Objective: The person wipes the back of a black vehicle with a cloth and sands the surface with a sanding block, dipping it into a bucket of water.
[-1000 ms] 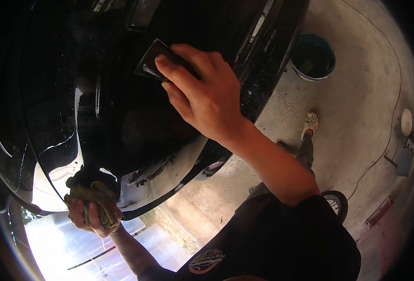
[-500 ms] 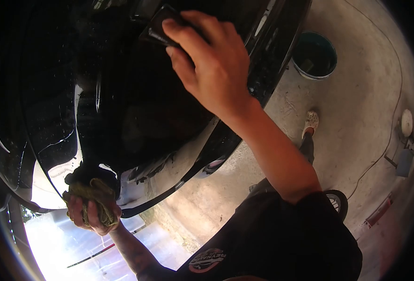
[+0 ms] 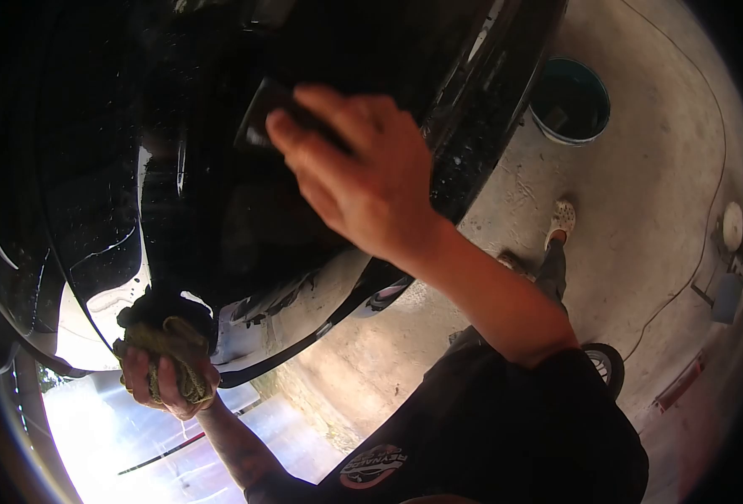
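Observation:
A glossy black car body (image 3: 212,210) curves across the left and middle of the view, with small pale specks and bright reflections on it. My right hand (image 3: 363,168) is closed around a flat, dark block (image 3: 262,109), pressed down over the panel; its edges are slightly blurred. At the lower left, my left hand (image 3: 165,386) grips a bunched olive-green cloth (image 3: 174,349) at the edge of the bodywork. Dark folds beside the cloth merge with the black paint.
A dark bucket (image 3: 581,139) stands on the concrete floor (image 3: 648,193) to the right. Below it is a foot in a pale clog (image 3: 563,217). A small wheel (image 3: 613,365) shows beside my torso. A thin cord (image 3: 718,168) runs along the right side.
My right hand has moved down and slightly left over the black panel with the dark block. The left hand and the cloth stay in place.

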Available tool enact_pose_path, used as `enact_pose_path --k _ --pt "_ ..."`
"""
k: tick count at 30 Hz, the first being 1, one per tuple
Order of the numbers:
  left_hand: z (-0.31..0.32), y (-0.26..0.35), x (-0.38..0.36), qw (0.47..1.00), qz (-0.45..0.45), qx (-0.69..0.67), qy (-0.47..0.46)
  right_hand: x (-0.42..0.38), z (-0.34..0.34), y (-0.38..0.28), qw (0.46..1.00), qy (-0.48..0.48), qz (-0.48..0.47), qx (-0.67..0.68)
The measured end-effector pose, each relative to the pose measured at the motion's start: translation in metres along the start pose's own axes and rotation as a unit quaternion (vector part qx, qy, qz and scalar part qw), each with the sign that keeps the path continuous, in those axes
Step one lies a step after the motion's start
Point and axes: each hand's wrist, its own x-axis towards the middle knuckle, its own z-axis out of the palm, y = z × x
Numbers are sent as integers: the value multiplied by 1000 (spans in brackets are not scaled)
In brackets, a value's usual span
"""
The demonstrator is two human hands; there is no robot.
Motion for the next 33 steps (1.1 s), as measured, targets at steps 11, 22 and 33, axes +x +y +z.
enact_pose_path --k 11,22,33 --pt "6 1 0 1000 -4 9 10 -8 1 -11 1000 -7 13 19" --pt "2 -3 -3 1000 7 3 1 -3 -2 -10 999 -13 24 24" --pt "1 -5 -1 999 27 -29 0 -17 -7 -11 999 -43 6 12"
